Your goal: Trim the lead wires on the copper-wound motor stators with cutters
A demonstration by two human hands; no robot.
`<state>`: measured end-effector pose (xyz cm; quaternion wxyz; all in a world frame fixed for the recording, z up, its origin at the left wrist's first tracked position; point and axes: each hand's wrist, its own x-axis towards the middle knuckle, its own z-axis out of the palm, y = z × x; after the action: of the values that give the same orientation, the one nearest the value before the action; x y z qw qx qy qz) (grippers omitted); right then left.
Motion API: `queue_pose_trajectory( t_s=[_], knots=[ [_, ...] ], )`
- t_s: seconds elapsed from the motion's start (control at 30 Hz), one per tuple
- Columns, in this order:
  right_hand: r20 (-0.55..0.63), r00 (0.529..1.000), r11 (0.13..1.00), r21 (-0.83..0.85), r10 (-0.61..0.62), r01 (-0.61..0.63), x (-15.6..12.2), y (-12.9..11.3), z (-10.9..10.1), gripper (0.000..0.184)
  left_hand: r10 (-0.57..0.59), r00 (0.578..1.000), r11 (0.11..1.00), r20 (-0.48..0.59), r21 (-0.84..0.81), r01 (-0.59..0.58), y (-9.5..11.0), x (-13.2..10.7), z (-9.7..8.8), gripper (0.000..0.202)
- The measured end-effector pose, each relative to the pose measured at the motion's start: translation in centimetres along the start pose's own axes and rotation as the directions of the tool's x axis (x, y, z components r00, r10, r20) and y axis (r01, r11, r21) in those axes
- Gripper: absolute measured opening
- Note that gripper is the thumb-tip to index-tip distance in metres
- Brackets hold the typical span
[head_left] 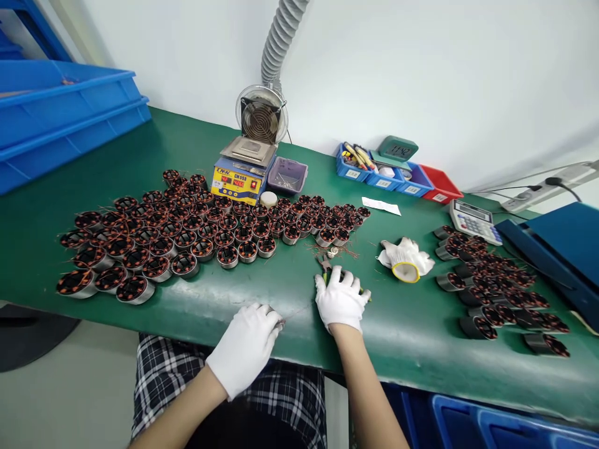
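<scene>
My left hand, in a white glove, is closed at the table's front edge round what looks like a motor stator. Only a bit of its grey edge shows, and thin wires trail from it to the right. My gloved right hand lies over green-handled cutting pliers, fingers curled on the handles. The pliers' jaws point away from me, towards small white bits and wire scraps. Rows of wound stators with orange-brown windings stand beyond my left hand.
More stators stand at the right, near a calculator. A spare white glove lies nearer. At the back are a yellow-blue CM 550 unit, a fume fan, a purple tray and small bins. Blue crates sit left.
</scene>
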<state>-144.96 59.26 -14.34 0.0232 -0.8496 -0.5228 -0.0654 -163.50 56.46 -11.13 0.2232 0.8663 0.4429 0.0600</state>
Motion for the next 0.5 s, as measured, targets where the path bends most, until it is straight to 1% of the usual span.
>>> queue_pose_trajectory(
  t_s=[0.13, 0.2, 0.23, 0.3, 0.37, 0.4, 0.43, 0.47, 0.5],
  knots=[
    [-0.013, 0.988, 0.988, -0.025, -0.154, 0.154, -0.7, 2.0, -0.2, 0.044, -0.030, 1.000, 0.999, 0.001, -0.030, 0.030, -0.1, 0.0, 0.1, 0.026],
    [-0.017, 0.984, 0.985, -0.009, -0.175, 0.175, -1.1, 2.5, 0.0, 0.043, -0.033, 0.999, 0.998, -0.011, -0.052, 0.033, -0.2, 0.1, 0.2, 0.025],
    [-0.013, 0.986, 0.986, 0.015, -0.165, 0.165, -1.2, 2.6, 0.2, 0.044, -0.035, 0.999, 0.998, -0.017, -0.056, 0.034, -0.2, 0.2, 0.2, 0.025],
    [-0.018, 0.994, 0.988, 0.117, -0.104, 0.105, -1.5, 2.8, 0.5, 0.043, -0.040, 0.999, 0.998, -0.023, -0.053, 0.039, -0.2, 0.2, 0.3, 0.024],
    [-0.048, 0.999, 0.952, 0.304, 0.001, 0.014, -1.9, 3.0, 0.5, 0.037, -0.046, 0.999, 0.998, -0.024, -0.050, 0.044, -0.2, 0.2, 0.2, 0.023],
    [-0.043, 0.998, 0.903, 0.430, 0.053, -0.029, -2.3, 3.2, 0.2, 0.036, -0.046, 0.999, 0.998, -0.024, -0.053, 0.045, -0.1, 0.2, 0.2, 0.023],
    [0.003, 0.996, 0.823, 0.564, 0.086, -0.073, -2.7, 3.4, -0.2, 0.036, -0.046, 0.999, 0.997, -0.025, -0.058, 0.044, -0.1, 0.2, 0.2, 0.023],
    [0.101, 0.992, 0.715, 0.688, 0.080, -0.127, -3.3, 3.6, -0.8, 0.036, -0.044, 0.999, 0.997, -0.027, -0.062, 0.043, -0.1, 0.2, 0.2, 0.023],
    [0.237, 0.971, 0.592, 0.780, 0.016, -0.201, -3.9, 3.8, -1.6, 0.036, -0.042, 0.999, 0.997, -0.031, -0.062, 0.040, -0.1, 0.2, 0.2, 0.023]
  ],
)
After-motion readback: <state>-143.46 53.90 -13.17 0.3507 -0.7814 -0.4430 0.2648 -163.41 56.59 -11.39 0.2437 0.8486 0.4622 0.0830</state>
